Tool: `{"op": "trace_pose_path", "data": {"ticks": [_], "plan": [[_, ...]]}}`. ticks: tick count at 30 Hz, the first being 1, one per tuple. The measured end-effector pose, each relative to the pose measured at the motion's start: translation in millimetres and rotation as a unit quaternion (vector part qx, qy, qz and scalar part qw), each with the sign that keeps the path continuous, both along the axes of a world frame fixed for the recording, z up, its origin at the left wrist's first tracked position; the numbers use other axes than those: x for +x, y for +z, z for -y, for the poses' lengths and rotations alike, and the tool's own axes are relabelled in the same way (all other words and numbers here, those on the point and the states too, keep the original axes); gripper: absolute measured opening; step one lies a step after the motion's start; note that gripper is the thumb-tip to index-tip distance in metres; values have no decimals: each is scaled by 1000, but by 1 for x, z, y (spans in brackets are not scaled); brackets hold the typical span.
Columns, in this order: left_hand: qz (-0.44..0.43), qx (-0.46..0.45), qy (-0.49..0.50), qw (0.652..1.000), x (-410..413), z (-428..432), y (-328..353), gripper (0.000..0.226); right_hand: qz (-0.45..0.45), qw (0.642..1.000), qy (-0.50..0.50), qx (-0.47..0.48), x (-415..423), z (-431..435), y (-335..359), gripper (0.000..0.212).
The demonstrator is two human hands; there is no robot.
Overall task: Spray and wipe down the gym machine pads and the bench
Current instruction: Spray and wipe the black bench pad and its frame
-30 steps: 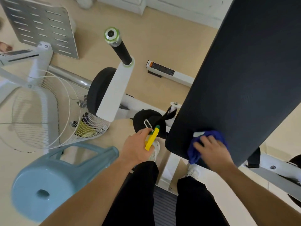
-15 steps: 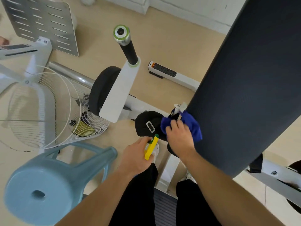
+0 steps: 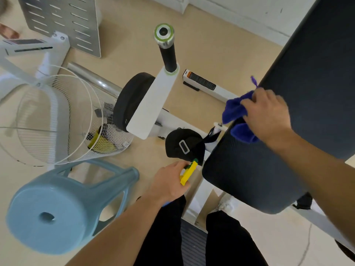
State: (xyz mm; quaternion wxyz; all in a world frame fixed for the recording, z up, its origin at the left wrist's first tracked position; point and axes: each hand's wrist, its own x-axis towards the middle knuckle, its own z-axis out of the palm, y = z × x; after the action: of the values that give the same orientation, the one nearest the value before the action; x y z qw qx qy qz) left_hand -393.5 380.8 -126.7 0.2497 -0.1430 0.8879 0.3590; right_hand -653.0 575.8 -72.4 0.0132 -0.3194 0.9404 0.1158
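At 2 o'clock my right grip clamps the blue cloth on the pad; my left grip clamps the sprayer.

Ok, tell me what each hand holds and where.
Left hand grips the spray bottle at its yellow trigger top. Right hand clutches the blue cloth by its bunched middle, against the edge of the black pad.

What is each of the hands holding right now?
Left hand: grips the yellow spray bottle.
Right hand: holds the blue cloth on the bench pad edge.
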Motion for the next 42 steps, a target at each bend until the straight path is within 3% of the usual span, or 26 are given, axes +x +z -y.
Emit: {"op": "trace_pose_path", "data": {"ticks": [4, 9, 13, 18, 22, 25, 32, 34, 37, 40, 42], "plan": [[3, 23, -16, 1000, -8, -1, -3, 44, 27, 999, -40, 1, 14, 22, -6, 16], [-3, 22, -36, 999, -7, 5, -10, 43, 238, 970, 20, 39, 131, 29, -54, 25], [-17, 2, -67, 998, -4, 17, -13, 55, 306, 945, 82, 78, 169, 23, -54, 29], [-20, -12, -116, 993, -10, 14, -19, 52, 181, 983, -24, -2, 106, -35, -33, 25], [-19, -16, -152, 988, -17, 0, -22, 46, 83, 990, -91, -74, 50, -70, -1, 28], [-30, -34, -176, 983, -16, -6, -23, 43, 77, 982, -142, -100, 30, -76, 13, 28], [-4, -64, -163, 985, -2, -4, -27, 33, 87, 954, -127, -256, 24, -35, 3, 37], [-1, -65, -157, 985, 2, 0, -25, 32, 86, 970, -97, -205, 33, -18, -12, 45], [-9, -61, -129, 990, 8, 5, -23, 25, 90, 995, 18, -41, 69, -6, -48, 59], [-27, -41, -108, 993, 11, 9, -23, 28, 192, 975, 112, -7, 119, -5, -82, 61], [-32, -30, -100, 994, 13, 12, -24, 30, 251, 957, 146, -16, 153, 0, -100, 51]]}}
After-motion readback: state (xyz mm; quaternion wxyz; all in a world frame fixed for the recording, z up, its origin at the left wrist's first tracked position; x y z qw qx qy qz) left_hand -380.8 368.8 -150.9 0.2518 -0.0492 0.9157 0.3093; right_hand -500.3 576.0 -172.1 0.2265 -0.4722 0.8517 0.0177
